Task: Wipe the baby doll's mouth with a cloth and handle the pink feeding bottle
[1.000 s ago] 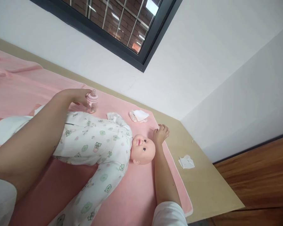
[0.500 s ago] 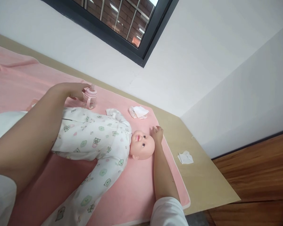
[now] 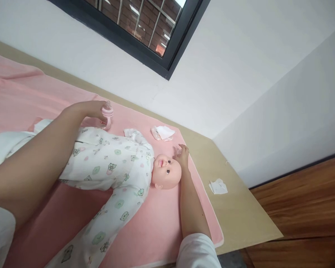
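My left hand (image 3: 96,110) reaches across the doll's body and is closed around a pink baby bottle (image 3: 107,113) with a clear teat and a side handle. The bottle is upright at the far side of the doll (image 3: 128,158), which lies on its back, face up, in a white printed sleepsuit. Past the crown of the doll's head (image 3: 166,172) is my right hand (image 3: 182,155), its fingers bent but apart. My right forearm lies along the top of the head. I cannot make out anything held in my right hand.
Under the doll a pink blanket (image 3: 153,230) covers most of the tan tabletop (image 3: 242,219). An opened tissue pack (image 3: 163,132) sits beyond the head, and a crumpled tissue (image 3: 218,186) lies on bare tabletop at right. A white wall (image 3: 162,96) with a dark-framed window (image 3: 167,69) borders the far side.
The bottle has turned in my left hand, so its handle now faces me more. My right hand's fingers have spread a little and shifted slightly up and left.
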A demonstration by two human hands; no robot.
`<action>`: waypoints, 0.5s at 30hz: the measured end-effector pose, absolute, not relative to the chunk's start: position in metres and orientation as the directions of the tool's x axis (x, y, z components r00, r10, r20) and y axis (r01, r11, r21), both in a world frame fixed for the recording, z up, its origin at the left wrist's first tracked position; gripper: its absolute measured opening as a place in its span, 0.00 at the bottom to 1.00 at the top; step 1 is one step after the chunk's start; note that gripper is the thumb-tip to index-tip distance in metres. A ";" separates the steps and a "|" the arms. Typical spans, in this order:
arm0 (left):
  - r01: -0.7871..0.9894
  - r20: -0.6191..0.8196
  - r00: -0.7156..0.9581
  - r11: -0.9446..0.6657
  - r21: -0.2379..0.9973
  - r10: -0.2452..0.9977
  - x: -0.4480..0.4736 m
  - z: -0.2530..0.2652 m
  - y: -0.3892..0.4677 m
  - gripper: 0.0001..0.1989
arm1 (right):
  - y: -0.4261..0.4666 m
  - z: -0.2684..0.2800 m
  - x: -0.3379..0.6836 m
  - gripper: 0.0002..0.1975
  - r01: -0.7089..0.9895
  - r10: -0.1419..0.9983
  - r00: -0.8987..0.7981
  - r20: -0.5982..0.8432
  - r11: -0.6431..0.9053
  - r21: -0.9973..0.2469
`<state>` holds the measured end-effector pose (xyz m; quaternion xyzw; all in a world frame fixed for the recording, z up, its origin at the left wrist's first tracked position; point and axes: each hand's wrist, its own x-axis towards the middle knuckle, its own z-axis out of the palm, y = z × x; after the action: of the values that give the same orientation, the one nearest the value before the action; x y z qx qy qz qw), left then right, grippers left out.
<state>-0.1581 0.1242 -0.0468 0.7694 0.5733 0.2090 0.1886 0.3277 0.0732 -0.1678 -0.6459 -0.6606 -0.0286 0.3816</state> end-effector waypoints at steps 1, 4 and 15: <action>0.811 0.093 0.257 -0.267 0.520 0.962 -0.158 -0.046 0.124 0.17 | 0.073 -0.168 0.329 0.35 0.878 0.834 0.121 0.538 0.162 -0.450; 0.833 0.049 0.257 -0.246 0.496 0.965 -0.157 -0.044 0.126 0.16 | 0.075 -0.170 0.331 0.35 0.874 0.832 0.157 0.532 0.133 -0.467; 0.804 0.064 0.317 -0.304 0.510 0.946 -0.157 -0.042 0.116 0.17 | 0.062 -0.152 0.328 0.30 0.795 0.851 0.322 0.414 -0.007 -0.606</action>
<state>-0.1571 0.1163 -0.0418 0.7873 0.5559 0.1799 0.1970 0.3285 0.0617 -0.1519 -0.7085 -0.5810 0.0352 0.3990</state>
